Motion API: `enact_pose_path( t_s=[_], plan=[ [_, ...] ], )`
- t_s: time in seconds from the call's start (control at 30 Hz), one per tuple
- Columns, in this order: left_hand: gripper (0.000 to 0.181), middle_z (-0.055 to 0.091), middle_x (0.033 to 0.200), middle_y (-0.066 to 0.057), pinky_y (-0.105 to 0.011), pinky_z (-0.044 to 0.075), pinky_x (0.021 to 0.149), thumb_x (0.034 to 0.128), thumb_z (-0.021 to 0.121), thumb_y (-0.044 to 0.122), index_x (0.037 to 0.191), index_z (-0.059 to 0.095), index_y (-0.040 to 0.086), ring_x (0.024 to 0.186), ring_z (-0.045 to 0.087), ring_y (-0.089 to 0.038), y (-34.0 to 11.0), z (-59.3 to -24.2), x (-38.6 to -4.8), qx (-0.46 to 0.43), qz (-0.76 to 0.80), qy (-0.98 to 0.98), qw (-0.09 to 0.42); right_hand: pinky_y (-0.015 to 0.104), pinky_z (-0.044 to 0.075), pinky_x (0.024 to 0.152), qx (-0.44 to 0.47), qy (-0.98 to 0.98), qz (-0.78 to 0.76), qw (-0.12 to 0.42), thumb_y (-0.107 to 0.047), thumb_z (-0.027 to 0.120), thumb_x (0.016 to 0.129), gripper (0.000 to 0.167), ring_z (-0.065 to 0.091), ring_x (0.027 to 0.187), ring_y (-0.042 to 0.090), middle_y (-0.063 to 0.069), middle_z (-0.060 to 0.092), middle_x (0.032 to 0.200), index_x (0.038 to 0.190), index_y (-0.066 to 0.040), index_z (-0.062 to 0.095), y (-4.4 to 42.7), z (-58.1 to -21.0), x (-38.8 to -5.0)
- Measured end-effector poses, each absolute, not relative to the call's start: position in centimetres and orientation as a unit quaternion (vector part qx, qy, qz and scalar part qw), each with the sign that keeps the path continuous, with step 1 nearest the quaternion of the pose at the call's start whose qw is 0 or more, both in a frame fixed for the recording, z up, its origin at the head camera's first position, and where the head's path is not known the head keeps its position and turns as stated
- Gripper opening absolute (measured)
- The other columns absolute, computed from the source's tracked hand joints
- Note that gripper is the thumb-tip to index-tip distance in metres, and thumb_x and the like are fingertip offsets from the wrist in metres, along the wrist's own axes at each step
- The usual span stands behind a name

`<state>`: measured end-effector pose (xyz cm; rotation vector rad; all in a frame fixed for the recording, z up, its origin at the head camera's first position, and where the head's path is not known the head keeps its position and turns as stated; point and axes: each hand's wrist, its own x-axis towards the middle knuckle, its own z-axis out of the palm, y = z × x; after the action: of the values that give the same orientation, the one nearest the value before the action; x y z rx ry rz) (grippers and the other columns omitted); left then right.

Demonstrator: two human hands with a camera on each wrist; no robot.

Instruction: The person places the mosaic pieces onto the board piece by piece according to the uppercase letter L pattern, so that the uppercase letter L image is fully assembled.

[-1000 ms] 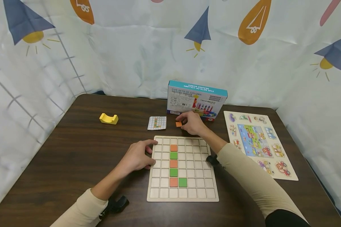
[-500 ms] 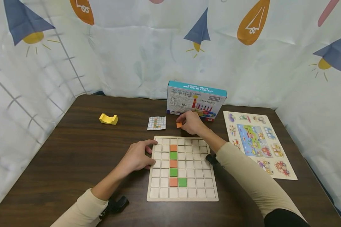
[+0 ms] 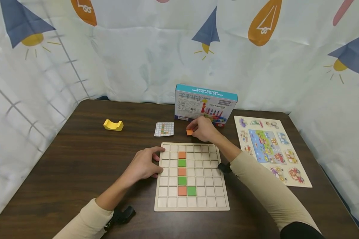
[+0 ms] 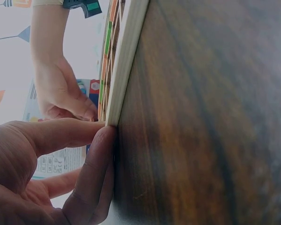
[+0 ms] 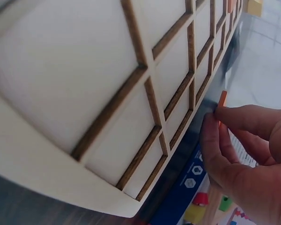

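A wooden grid board (image 3: 191,202) lies flat on the table. Orange tiles (image 3: 182,171) and green tiles (image 3: 182,181) alternate down one column, with another green tile (image 3: 191,191) beside the lowest orange one. My left hand (image 3: 144,164) rests at the board's left edge, thumb and forefinger spread apart and touching it; in the left wrist view, fingertips (image 4: 104,136) press against the rim. Beyond the board's far edge, my right hand (image 3: 204,128) pinches an orange tile (image 5: 222,98) between thumb and fingers. Left of it lies a small pattern card (image 3: 164,129).
A blue-topped toy box (image 3: 206,103) stands just behind the right hand. A picture puzzle board (image 3: 273,149) lies on the right, partly under the right forearm. A yellow curved block (image 3: 113,125) sits at the back left of the dark table (image 3: 77,156).
The right hand stays near the box, and its orange tile has tipped slightly between the fingers. The left hand keeps its place on the board. The head view has shifted slightly.
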<state>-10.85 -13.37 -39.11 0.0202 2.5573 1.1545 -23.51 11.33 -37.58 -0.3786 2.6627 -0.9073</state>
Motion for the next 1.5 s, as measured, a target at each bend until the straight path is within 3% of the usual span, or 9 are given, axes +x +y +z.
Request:
enact_pose_path(
  t_s=[0.47, 1.07, 1.5],
  plan=[
    [0.070, 0.063, 0.104, -0.013, -0.030, 0.059, 0.053, 0.0765, 0.079, -0.003, 0.142, 0.062, 0.012, 0.053, 0.068, -0.014, -13.4, -39.1, -10.8, 0.013, 0.404, 0.899, 0.165, 0.038, 0.061, 0.090, -0.130, 0.921, -0.332, 0.159, 0.002, 0.074, 0.089, 0.025, 0.069, 0.103, 0.024, 0.007, 0.076, 0.112, 0.111, -0.009, 0.080, 12.4, -37.3, -21.9],
    [0.070, 0.062, 0.104, -0.012, -0.031, 0.059, 0.053, 0.0761, 0.078, -0.004, 0.142, 0.062, 0.013, 0.053, 0.069, -0.013, -13.5, -39.0, -10.9, 0.012, 0.404, 0.899, 0.167, 0.032, 0.056, 0.079, -0.152, 0.913, -0.351, 0.144, -0.001, 0.077, 0.087, 0.024, 0.065, 0.088, 0.018, 0.003, 0.075, 0.102, 0.108, -0.012, 0.080, 14.1, -36.2, -17.4],
    [0.069, 0.062, 0.104, -0.013, -0.030, 0.061, 0.054, 0.0771, 0.079, -0.005, 0.142, 0.062, 0.013, 0.054, 0.069, -0.014, -13.4, -39.0, -11.0, 0.006, 0.414, 0.894, 0.172, 0.032, 0.056, 0.079, -0.158, 0.911, -0.356, 0.135, -0.002, 0.077, 0.085, 0.024, 0.067, 0.093, 0.015, -0.002, 0.075, 0.100, 0.106, -0.015, 0.080, 15.1, -36.2, -13.2]
  ],
)
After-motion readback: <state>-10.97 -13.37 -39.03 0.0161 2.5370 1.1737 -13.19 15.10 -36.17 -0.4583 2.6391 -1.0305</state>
